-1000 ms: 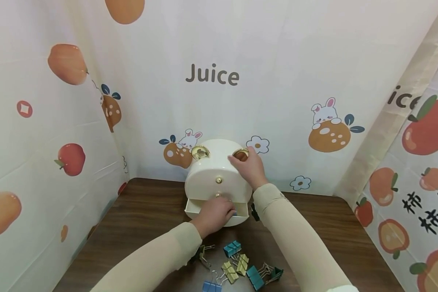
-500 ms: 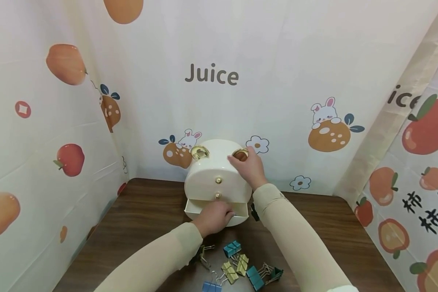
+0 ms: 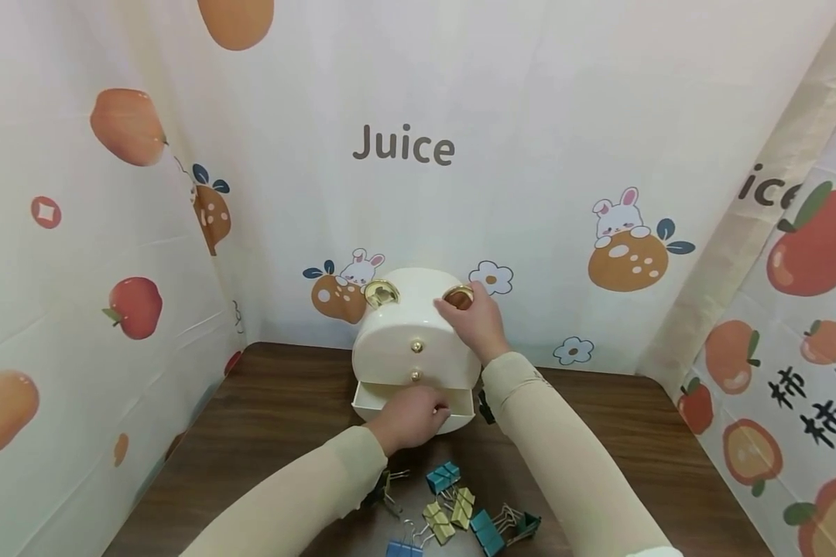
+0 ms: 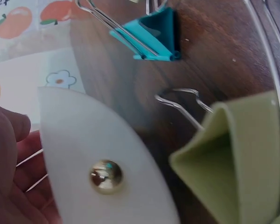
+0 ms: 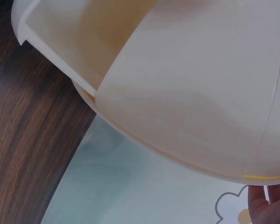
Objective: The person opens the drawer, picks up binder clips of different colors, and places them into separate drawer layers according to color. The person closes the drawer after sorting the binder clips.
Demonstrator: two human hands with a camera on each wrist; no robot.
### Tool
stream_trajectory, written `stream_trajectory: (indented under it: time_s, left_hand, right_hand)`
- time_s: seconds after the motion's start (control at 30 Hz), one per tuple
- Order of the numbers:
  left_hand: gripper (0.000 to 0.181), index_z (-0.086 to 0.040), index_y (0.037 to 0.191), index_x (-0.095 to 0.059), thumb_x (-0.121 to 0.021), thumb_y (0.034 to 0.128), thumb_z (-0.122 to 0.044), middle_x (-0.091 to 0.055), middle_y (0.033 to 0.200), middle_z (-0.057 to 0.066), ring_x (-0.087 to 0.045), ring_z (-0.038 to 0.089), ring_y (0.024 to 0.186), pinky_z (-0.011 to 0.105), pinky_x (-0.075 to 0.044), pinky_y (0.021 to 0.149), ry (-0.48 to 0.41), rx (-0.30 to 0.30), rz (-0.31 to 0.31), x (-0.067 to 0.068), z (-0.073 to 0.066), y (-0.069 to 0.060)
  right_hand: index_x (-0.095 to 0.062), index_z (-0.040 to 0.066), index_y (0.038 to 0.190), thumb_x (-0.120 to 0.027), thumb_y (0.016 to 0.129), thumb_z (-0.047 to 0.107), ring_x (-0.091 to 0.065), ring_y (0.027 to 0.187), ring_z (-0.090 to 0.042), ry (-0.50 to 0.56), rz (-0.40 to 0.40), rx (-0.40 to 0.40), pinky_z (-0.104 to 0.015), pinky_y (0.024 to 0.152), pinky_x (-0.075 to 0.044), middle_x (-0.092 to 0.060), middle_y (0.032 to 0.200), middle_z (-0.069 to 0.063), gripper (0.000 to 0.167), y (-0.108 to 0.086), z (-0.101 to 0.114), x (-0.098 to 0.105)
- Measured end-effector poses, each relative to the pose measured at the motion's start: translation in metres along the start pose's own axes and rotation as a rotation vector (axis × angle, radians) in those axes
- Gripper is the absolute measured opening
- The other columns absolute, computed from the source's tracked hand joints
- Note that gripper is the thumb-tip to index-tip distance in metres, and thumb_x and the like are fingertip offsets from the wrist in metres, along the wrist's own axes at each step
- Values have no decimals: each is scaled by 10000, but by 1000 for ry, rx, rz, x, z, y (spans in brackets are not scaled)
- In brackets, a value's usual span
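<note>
A cream, round-topped drawer box (image 3: 383, 352) with gold-rimmed ear shapes stands at the back of the table. Its bottom drawer (image 3: 368, 396) is pulled out. My left hand (image 3: 409, 418) reaches over the drawer front; in the left wrist view its fingers (image 4: 31, 173) lie behind the front panel (image 4: 74, 126), the thumb apart from them, and nothing shows between. My right hand (image 3: 479, 321) grips the box at its upper right ear, thumb in front. The right wrist view shows its fingers (image 5: 266, 205) at the box's edge. The drawer's inside is partly hidden.
On the table's near part lie several binder clips: teal (image 3: 488, 532), yellow (image 3: 439, 522) and blue (image 3: 404, 549). A dark clip (image 3: 379, 491) sits close by the left sleeve, another (image 3: 527, 526) beside the right sleeve. A printed curtain (image 3: 418, 209) hangs behind the box.
A small blue thing at the left fingertips one second ago is out of sight in the later frames. The left fingers have loosened slightly. My right hand has stayed on the box.
</note>
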State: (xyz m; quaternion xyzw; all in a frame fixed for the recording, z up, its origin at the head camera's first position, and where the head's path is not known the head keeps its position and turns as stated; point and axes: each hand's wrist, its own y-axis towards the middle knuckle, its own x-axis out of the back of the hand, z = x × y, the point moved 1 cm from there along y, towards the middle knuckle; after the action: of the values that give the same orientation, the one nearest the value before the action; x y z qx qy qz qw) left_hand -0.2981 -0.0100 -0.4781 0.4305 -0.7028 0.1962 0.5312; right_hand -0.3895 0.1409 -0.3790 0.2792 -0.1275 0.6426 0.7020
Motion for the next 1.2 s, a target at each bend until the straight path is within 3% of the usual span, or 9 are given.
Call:
stream_trajectory:
  time_s: [0.33, 0.5, 0.77, 0.97, 1.2]
  left_hand:
    - [132, -196, 973, -770, -671, 1001, -280, -695, 907, -96, -607, 106, 840, 331, -528, 791, 106, -88, -63, 12, -22, -1]
    - [136, -214, 954, -746, -681, 998, -325, -647, 862, -109, -587, 94, 788, 303, -517, 741, 206, -193, -65, 6, -40, -8]
    - [142, -224, 919, -738, -666, 997, -318, -609, 817, -112, -588, 70, 759, 268, -506, 741, 263, -310, -41, -3, -70, -15]
    - [103, -213, 909, -730, -674, 970, -272, -605, 810, -111, -566, 51, 728, 222, -486, 687, 226, -312, -26, -5, -87, -21]
    - [147, -192, 1061, -765, -657, 987, -259, -664, 943, -108, -606, 27, 834, 186, -497, 740, 67, -260, 0, -7, -100, -32]
  right_hand:
    - [-503, 155, 1223, -747, 881, 578, -628, 869, -259, -15, 3, 1, -414, 695, -541, -634, 1010, -76, 596, -1, 1, 0]
    - [-508, 156, 1212, -750, 874, 582, -623, 863, -259, -10, -1, 8, -417, 696, -534, -637, 998, -74, 596, -1, -1, -1]
    - [-491, 142, 1254, -753, 875, 572, -625, 888, -261, -24, 0, -2, -413, 713, -539, -636, 1028, -87, 631, -2, 2, -1]
    - [-489, 147, 1257, -760, 868, 570, -627, 907, -261, -13, 11, -30, -417, 717, -543, -635, 1044, -84, 635, -3, 1, -1]
    - [-481, 163, 1305, -758, 871, 580, -637, 937, -263, -5, 15, -55, -440, 729, -565, -630, 1084, -73, 663, -2, 2, 1]
